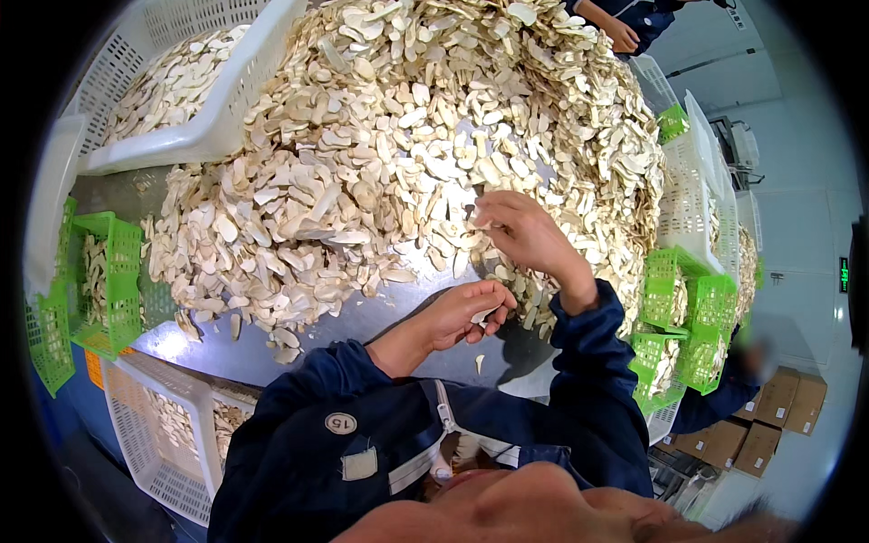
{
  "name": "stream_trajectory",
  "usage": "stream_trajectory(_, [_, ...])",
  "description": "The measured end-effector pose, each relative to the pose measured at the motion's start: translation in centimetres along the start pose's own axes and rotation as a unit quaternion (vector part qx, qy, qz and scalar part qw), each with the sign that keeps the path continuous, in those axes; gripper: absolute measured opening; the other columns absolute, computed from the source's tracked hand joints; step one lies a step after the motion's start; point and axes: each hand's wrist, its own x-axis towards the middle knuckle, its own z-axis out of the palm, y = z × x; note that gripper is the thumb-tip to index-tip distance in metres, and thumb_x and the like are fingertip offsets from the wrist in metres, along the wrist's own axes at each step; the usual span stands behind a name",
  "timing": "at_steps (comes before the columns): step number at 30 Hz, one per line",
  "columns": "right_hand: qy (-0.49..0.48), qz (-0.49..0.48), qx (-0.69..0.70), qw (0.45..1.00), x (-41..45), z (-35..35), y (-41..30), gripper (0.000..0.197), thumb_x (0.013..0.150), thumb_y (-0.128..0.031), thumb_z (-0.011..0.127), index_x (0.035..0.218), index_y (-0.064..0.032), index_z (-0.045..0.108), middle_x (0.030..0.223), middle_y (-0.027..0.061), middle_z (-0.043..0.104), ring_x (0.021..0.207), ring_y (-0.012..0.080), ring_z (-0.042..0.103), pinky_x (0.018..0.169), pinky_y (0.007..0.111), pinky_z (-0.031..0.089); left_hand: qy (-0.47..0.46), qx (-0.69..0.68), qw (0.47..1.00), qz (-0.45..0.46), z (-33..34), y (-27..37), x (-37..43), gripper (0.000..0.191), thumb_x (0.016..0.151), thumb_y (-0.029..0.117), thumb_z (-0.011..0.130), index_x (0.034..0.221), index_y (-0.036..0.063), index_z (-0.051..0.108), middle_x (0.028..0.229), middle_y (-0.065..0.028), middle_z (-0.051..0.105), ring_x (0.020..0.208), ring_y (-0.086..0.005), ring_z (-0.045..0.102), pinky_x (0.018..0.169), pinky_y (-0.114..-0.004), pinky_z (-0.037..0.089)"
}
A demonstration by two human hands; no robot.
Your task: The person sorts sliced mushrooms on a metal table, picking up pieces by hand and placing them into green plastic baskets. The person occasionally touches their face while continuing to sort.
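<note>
A broad heap of pale dried slices (305, 197), which look like mushroom, covers much of the metal table (387, 309) before me. Near the table's front edge, my left hand (465, 315) is curled with its palm partly up, and a small white slice (483, 314) is held between its thumb and fingers. My right hand (526, 231) is above the near side of the heap, forward and to the right of the left one. Its fingers are bent towards the thumb and slightly blurred; whether a slice is pinched there is unclear. One small loose piece (479, 364) lies near my jacket.
A white slotted crate (197, 142) of slices stands at the back left, with green baskets (108, 285) below it. Another white crate (163, 441) sits low left. More green baskets (706, 298) and white crates line the right. A co-worker's hand (621, 34) shows at the far side.
</note>
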Motion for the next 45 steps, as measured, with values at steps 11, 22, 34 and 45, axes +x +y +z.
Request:
stream_trajectory(11, [0.181, 0.026, -0.161, 0.97, 6.8, 2.2, 3.0, 0.028, 0.091, -0.028, 0.067, 0.112, -0.0094, 0.072, 0.104, 0.0141, 0.071, 0.095, 0.031, 0.066, 0.081, 0.039, 0.054, 0.007, 0.021, 1.0, 0.0, 0.0, 0.3, 0.2, 0.022, 0.104, 0.026, 0.053, 0.11, 0.0059, 0.06, 0.083, -0.0033, 0.056, 0.067, -0.0106, 0.055, 0.041, -0.017, 0.032])
stream_trajectory(22, [0.212, 0.248, 0.252, 0.911, -4.0, 0.2, 3.3, 0.027, 0.099, -0.015, 0.065, 0.123, -0.0017, 0.067, 0.098, 0.0028, 0.071, 0.093, 0.0088, 0.067, 0.079, 0.025, 0.052, 0.004, 0.021, 1.0, 0.007, 0.5, 0.2, -0.1, 0.018, 0.101, 0.02, 0.055, 0.11, 0.0055, 0.059, 0.082, -0.003, 0.055, 0.066, -0.0098, 0.052, 0.04, -0.017, 0.031])
stream_trajectory(34, [0.485, 0.358, 0.301, 0.739, -31.5, -7.4, 6.2, 0.041, 0.097, -0.021, 0.065, 0.133, -0.0013, 0.06, 0.112, 0.0083, 0.069, 0.096, 0.0139, 0.064, 0.084, 0.023, 0.051, 0.017, 0.018, 0.999, 0.022, 0.9, -0.4, 0.9, 0.02, 0.105, 0.021, 0.049, 0.106, 0.0031, 0.057, 0.081, -0.0048, 0.055, 0.059, -0.0101, 0.05, 0.035, -0.018, 0.032])
stream_trajectory(45, [0.47, 0.327, 0.389, 0.721, -25.9, -5.1, 5.1, 0.034, 0.1, -0.021, 0.064, 0.131, -0.0067, 0.062, 0.111, 0.0017, 0.07, 0.091, 0.0081, 0.062, 0.079, 0.025, 0.052, 0.052, 0.048, 0.997, -0.001, 0.5, 0.5, -0.4, 0.017, 0.103, 0.02, 0.052, 0.105, 0.0035, 0.058, 0.079, -0.0057, 0.056, 0.051, -0.0094, 0.045, 0.035, -0.02, 0.03])
